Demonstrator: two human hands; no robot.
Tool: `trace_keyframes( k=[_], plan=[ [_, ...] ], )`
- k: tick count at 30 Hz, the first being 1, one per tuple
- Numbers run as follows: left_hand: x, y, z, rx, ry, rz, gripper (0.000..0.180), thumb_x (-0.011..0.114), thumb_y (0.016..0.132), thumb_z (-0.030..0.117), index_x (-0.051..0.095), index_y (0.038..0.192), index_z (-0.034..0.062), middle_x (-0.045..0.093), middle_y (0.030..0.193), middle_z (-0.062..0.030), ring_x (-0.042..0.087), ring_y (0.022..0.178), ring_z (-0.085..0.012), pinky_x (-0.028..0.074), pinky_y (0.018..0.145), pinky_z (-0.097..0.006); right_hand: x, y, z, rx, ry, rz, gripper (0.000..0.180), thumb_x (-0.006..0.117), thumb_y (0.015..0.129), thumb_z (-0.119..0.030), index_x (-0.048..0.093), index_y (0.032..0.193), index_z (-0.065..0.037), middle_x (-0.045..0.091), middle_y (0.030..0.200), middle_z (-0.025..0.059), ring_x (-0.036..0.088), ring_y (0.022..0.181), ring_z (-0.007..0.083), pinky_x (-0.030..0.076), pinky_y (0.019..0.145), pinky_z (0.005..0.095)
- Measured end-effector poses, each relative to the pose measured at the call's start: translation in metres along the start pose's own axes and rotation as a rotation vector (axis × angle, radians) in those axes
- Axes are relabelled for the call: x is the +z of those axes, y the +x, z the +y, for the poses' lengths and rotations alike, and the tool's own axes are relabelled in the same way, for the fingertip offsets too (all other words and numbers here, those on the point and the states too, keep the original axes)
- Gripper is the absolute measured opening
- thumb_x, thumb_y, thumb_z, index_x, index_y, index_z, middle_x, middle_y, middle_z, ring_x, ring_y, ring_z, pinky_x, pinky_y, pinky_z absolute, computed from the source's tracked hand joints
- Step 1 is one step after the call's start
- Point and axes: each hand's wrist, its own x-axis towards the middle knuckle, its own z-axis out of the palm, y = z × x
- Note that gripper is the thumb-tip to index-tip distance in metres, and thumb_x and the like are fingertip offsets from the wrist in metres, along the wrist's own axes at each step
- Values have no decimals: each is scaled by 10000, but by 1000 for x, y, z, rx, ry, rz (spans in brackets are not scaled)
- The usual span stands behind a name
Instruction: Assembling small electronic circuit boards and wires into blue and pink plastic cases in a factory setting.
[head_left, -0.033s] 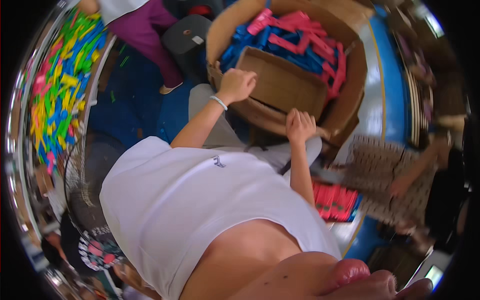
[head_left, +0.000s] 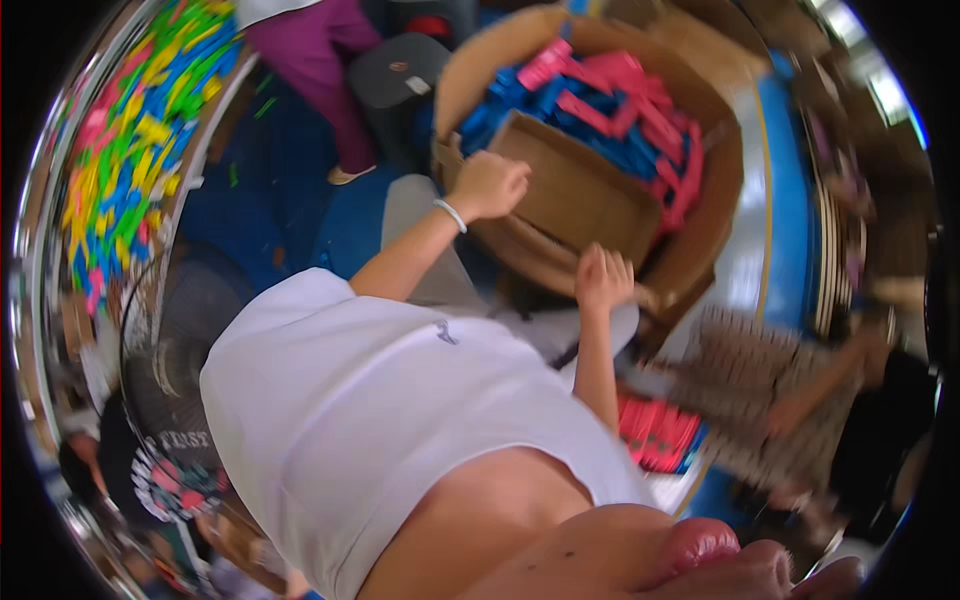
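Observation:
A small open cardboard box (head_left: 575, 215) sits tilted at the near side of a large cardboard carton (head_left: 715, 215). Its inside shows bare brown board. My left hand (head_left: 490, 186), with a white band at the wrist, has its fingers curled at the small box's near left corner. At the near right corner, my right hand (head_left: 603, 278) is closed over the edge with knuckles up. The fingertips of both hands are partly hidden. Beyond the small box, the carton holds a heap of pink plastic pieces (head_left: 610, 75) and blue pieces (head_left: 540, 100).
A long table on the left bears loose coloured pieces (head_left: 150, 130). A person in purple trousers (head_left: 325, 75) stands by a grey stool (head_left: 398, 72). A fan (head_left: 190, 320) is at my left. Pink packs (head_left: 655, 432) lie right; a person in black (head_left: 875, 420) works beyond.
The whole view has shifted slightly, so the carton and left table sit at different places in the picture. Both hands stay at the same corners of the small box.

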Motion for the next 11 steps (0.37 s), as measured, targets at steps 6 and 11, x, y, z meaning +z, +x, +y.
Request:
trace_keyframes(
  k=[6,11],
  plan=[
    [19,-3,2,15,20,-54,157,602,835,252,641,751,125,639,659,-86,637,676,-293,465,682,-436,-2,-9,-1,37,-123,-82,259,545,969,-104,661,743,-53,587,616,102,555,585,312,386,525,428],
    [6,-16,7,53,-7,46,234,602,807,242,620,622,100,616,558,-90,616,563,-285,437,592,-403,-31,23,-37,123,-7,-281,273,531,980,-136,704,787,-51,646,661,133,565,602,347,374,537,456]
  ],
)
